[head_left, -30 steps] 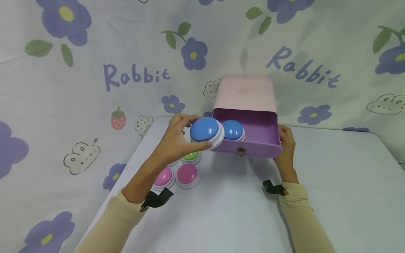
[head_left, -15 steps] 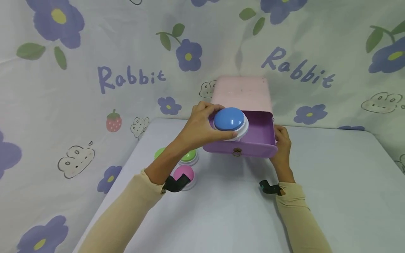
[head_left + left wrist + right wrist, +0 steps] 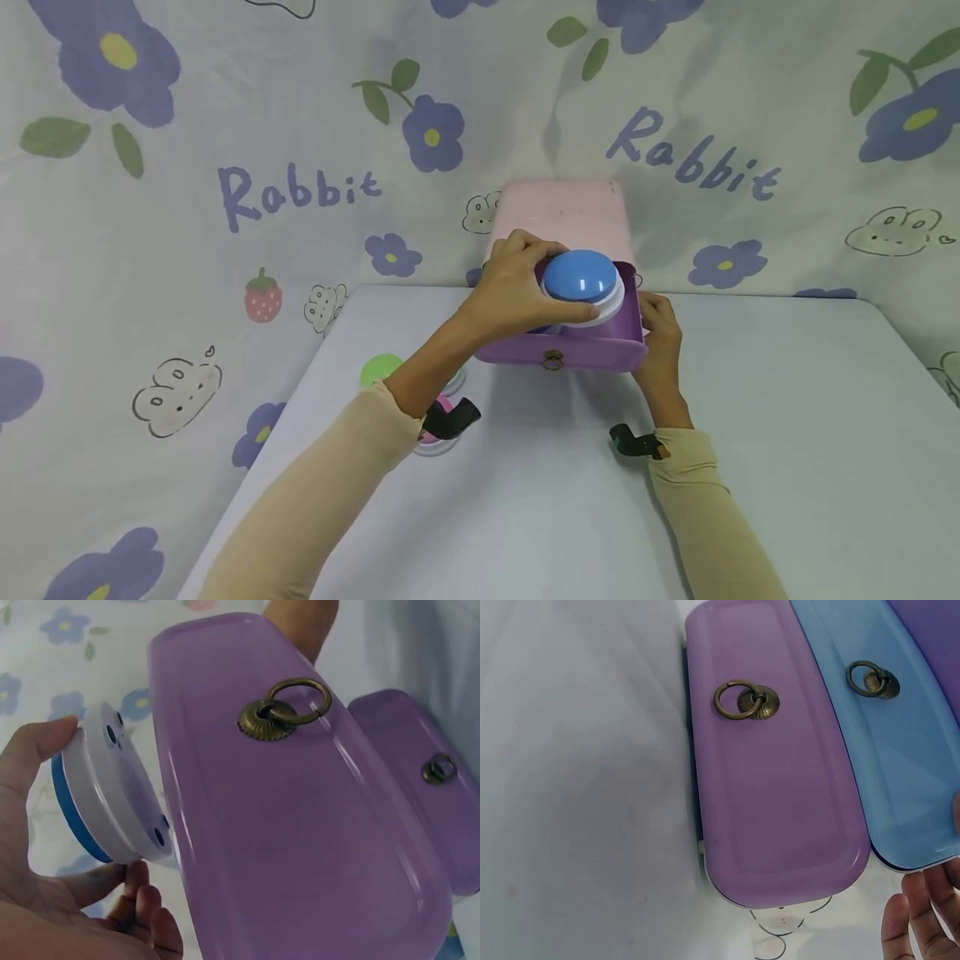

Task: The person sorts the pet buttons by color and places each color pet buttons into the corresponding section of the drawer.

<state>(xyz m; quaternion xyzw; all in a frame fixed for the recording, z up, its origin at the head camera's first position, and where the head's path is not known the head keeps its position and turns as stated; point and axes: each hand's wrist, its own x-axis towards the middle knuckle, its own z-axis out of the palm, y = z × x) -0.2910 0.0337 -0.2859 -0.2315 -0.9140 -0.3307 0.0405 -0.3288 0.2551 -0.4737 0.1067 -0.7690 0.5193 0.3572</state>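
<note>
My left hand point(image 3: 517, 292) grips a blue push button point(image 3: 581, 277) with a white base over the pulled-out top drawer point(image 3: 592, 352). In the left wrist view the button's white base point(image 3: 116, 784) is tilted beside the drawer's purple front, thumb and fingers on its rim. Another blue button in the drawer is nearly hidden behind this hand. My right hand point(image 3: 660, 337) is at the right side of the pink-topped drawer cabinet point(image 3: 562, 217). In the right wrist view its fingers point(image 3: 930, 900) lie loosely extended beside the blue middle drawer point(image 3: 904, 742).
On the white table point(image 3: 765, 433), left of the cabinet, a green button point(image 3: 380, 368) and a pink button point(image 3: 438, 446) show partly behind the left forearm. A patterned cloth point(image 3: 300, 100) hangs behind. The closed bottom purple drawer point(image 3: 780, 787) has a brass ring pull.
My left hand has carried the blue button rightward from beside the cabinet to over the drawer. My right hand stays beside the cabinet; the head view has shifted slightly.
</note>
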